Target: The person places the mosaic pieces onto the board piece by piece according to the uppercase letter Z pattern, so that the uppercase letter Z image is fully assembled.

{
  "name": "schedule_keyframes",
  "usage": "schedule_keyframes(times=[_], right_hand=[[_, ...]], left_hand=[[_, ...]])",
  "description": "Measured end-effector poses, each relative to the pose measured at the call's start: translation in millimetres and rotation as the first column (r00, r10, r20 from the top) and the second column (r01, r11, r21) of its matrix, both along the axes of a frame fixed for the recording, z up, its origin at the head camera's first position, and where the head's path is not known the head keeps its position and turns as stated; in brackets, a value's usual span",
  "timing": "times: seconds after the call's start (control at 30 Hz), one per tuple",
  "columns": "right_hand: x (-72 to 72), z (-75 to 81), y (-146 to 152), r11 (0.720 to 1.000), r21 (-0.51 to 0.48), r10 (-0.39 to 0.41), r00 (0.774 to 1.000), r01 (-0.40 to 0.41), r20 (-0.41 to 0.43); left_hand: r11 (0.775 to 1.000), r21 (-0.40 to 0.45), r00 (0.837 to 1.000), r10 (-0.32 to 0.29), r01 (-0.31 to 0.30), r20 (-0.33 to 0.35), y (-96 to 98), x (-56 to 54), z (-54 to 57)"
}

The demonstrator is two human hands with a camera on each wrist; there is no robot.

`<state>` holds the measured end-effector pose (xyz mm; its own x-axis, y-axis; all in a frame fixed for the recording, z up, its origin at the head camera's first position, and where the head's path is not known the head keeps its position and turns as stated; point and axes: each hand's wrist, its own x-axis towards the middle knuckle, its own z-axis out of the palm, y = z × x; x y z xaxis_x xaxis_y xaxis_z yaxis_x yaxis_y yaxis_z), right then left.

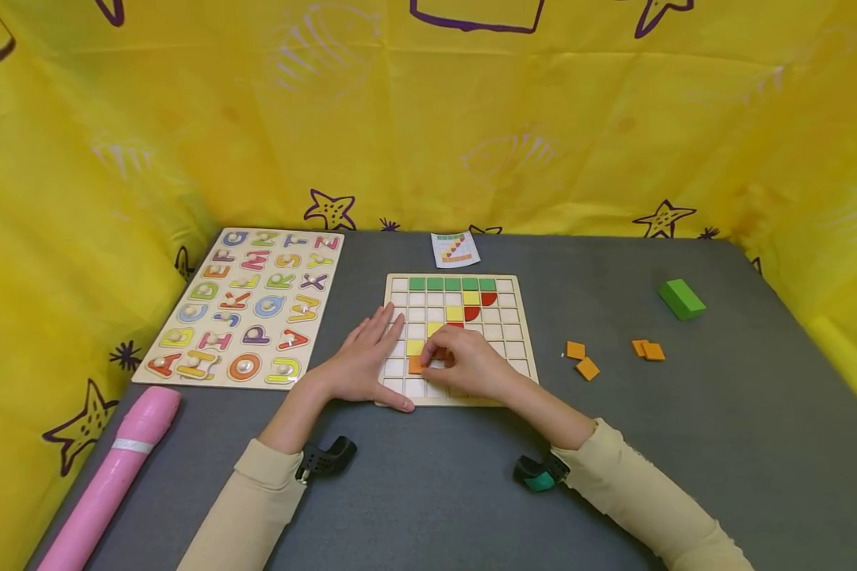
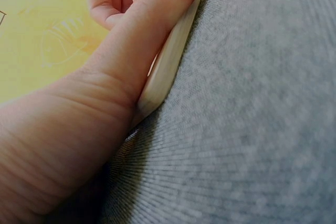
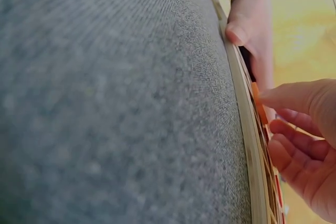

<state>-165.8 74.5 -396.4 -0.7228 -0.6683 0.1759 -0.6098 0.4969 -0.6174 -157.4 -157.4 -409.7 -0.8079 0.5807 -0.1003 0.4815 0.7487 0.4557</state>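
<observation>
The alphabet puzzle (image 1: 274,333) shows A, H, O, U along its near row. The left hand (image 1: 360,361), spread, rests on the left edge of the grid board (image 1: 514,349); the right hand (image 1: 471,361) seemingly pinches an orange tile (image 1: 414,365) at its lower left.

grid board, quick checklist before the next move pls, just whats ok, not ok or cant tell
1. Grid board steadied: ok, the left hand rests over its left edge.
2. Orange tile under control: ok, the right hand pinches it at the board.
3. That tile seated flat in its cell: cannot tell, the fingers partly hide it.
4. Pattern card uncovered: ok, it lies face up beyond the board.
5. Spare orange tiles lying separately: not ok, two of the four overlap.
6. Green tiles in line: ok, five sit in the far row.
</observation>
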Motion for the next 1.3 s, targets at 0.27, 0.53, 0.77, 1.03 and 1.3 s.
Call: schedule_keyframes(times=[0.27, 0.53, 0.77, 1.03, 1.3], right_hand=[[3.2, 0.5, 0.9, 1.000, -0.010, 0.007, 1.000, -0.007, 0.027], [5.5, -0.3, 9.2, 0.999, -0.041, 0.022, 0.999, -0.021, 0.037], [4.9, 2.8, 38.5, 0.995, -0.069, -0.064, 0.993, 0.071, 0.097], [3.5, 3.8, 97.0, 0.969, -0.026, -0.243, 0.970, 0.244, 0.024], [6.2, -1.5, 155.0, 0.918, 0.044, -0.388, 0.917, 0.393, -0.092]], left_hand=[[1.000, 0.001, 1.000, -0.001, 0.001, -0.001, 0.2, 1.1, 0.9], [1.000, -0.007, 1.000, -0.002, 0.002, 0.009, 3.0, 0.2, -0.7], [1.000, -0.009, 1.000, 0.015, -0.015, 0.018, 2.9, 0.6, 1.6], [1.000, -0.013, 1.000, 0.012, -0.012, 0.001, 0.0, -0.7, -1.9], [1.000, -0.021, 0.999, 0.022, -0.022, 0.025, 0.4, -2.1, -2.0]])
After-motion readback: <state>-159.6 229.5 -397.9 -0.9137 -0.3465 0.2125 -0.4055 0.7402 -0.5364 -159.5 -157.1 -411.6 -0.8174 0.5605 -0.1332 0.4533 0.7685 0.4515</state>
